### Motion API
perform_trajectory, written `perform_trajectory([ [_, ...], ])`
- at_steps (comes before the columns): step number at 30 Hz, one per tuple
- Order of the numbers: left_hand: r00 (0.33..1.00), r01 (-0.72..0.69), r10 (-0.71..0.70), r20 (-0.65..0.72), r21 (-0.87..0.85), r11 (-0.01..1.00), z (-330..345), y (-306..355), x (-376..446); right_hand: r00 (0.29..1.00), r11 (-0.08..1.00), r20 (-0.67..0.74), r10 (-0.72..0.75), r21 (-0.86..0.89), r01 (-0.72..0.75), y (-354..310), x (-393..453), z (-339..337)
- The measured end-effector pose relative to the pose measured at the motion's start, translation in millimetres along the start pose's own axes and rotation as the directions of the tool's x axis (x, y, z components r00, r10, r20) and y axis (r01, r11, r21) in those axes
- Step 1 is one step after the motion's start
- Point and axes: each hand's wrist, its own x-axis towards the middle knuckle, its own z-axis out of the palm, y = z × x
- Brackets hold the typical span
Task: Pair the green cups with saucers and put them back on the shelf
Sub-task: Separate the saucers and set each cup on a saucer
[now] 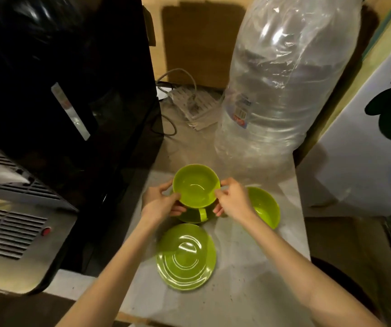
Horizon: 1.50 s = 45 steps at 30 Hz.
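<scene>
On the counter: two cups, two saucers, both hands.

we see a bright lime-green cup with a matching green handle, and under it a saucer of the same green that looks darker in its shadow; a second lime-green cup and a second lime-green saucer, ringed with pale concentric highlights, sit on a pale grey, faintly speckled countertop. we note a glossy black appliance with a silvery strip, a silver-grey slotted panel carrying a small red button, and a clear plastic bottle with a blue, red and white label. behind them we see a tan wall with a brown panel.
</scene>
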Motion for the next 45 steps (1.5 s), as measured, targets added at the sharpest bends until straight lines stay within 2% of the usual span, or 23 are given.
perform_trajectory([
  [10,0.999,-0.007,0.009,-0.033,0.057,0.998,-5.3,-18.0,1.3,0.996,0.996,0.053,0.066,-0.057,-0.063,0.9,-2.4,6.8],
  [18,1.000,-0.016,0.015,0.009,0.074,0.997,-7.1,-20.6,-3.3,0.996,0.994,0.049,0.073,-0.089,-0.069,-0.8,-8.4,1.4],
  [21,0.997,-0.058,0.066,-0.032,0.205,0.977,-9.3,-18.5,-8.9,0.993,0.994,0.069,0.095,-0.058,-0.091,-0.8,-8.6,-0.8],
  [24,0.958,-0.183,0.266,-0.104,0.492,0.851,-9.0,-8.0,-18.8,0.990,0.994,0.084,0.112,-0.010,-0.112,-2.8,-9.8,-7.9],
  [25,0.936,-0.235,0.337,-0.100,0.536,0.811,-6.9,-2.6,-21.8,0.992,0.995,0.078,0.095,0.017,-0.096,-3.5,-10.3,-13.1],
  [27,0.921,-0.337,0.390,-0.017,0.467,0.817,2.5,11.9,-30.4,0.999,0.999,0.032,0.018,0.037,-0.019,-4.3,-12.5,-27.8],
  [29,0.925,-0.376,0.345,0.159,0.249,0.893,19.0,22.4,-36.5,0.992,0.992,-0.042,-0.122,-0.041,0.120,-2.8,-15.7,-45.7],
  [30,0.914,-0.358,0.311,0.259,0.159,0.920,29.7,25.6,-39.1,0.980,0.977,-0.061,-0.191,-0.107,0.184,-0.6,-17.8,-55.5],
  [32,0.899,-0.243,0.187,0.397,0.096,0.965,50.9,26.0,-42.5,0.963,0.944,-0.074,-0.259,-0.231,0.236,7.6,-21.8,-74.1],
  [34,0.884,-0.016,-0.048,0.466,0.133,0.991,67.4,21.1,-45.1,0.963,0.928,-0.090,-0.255,-0.301,0.217,20.8,-26.1,-87.4],
  [36,0.824,0.164,-0.234,0.515,0.179,0.970,78.6,10.0,-46.2,0.967,0.934,-0.127,-0.221,-0.312,0.172,36.8,-29.9,-95.6],
  [38,0.814,0.190,-0.246,0.527,0.158,0.969,87.5,-3.7,-42.5,0.976,0.953,-0.156,-0.155,-0.284,0.105,51.2,-33.6,-100.5],
  [41,0.851,0.211,-0.194,0.488,0.021,0.977,98.0,-17.3,-33.5,0.989,0.979,-0.145,0.004,-0.202,-0.033,65.4,-36.8,-103.5],
  [45,0.891,0.193,-0.165,0.423,-0.025,0.981,105.5,-21.4,-29.5,0.988,0.994,-0.120,0.102,0.055,-0.096,72.4,-39.2,-100.9],
])
